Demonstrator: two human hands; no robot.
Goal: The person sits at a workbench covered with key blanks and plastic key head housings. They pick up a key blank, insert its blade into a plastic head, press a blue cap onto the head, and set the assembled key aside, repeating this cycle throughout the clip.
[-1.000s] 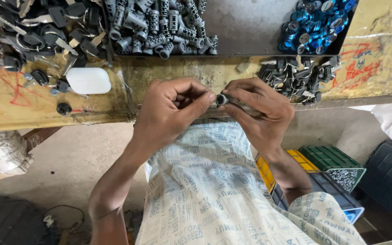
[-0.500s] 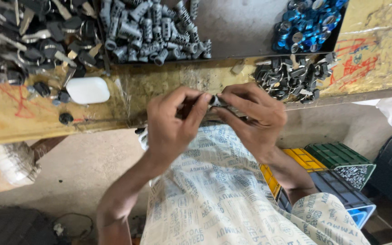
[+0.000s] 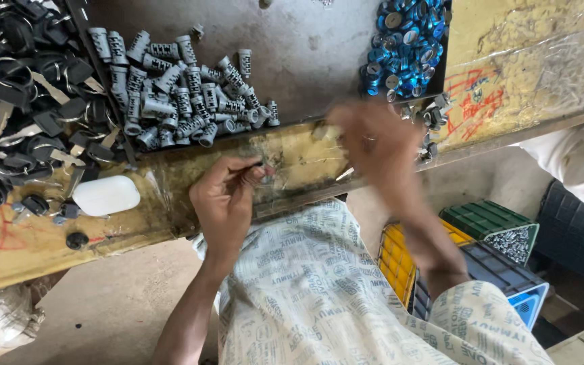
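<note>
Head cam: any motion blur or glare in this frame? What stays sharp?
Head view: right hand is smeared by motion blur, outline and fingers lost; left hand is mostly sharp, the small part at its fingertips slightly soft. Grey cylinders and blue caps are crisp. Mild glare on plastic film over the yellow bench; lighting even, no hard shadows.

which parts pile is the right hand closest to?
The small dark heap on the yellow bench edge, just below the blue caps. The blurred right hand is right beside it; the grey cylinders and black keys lie further left.
</note>
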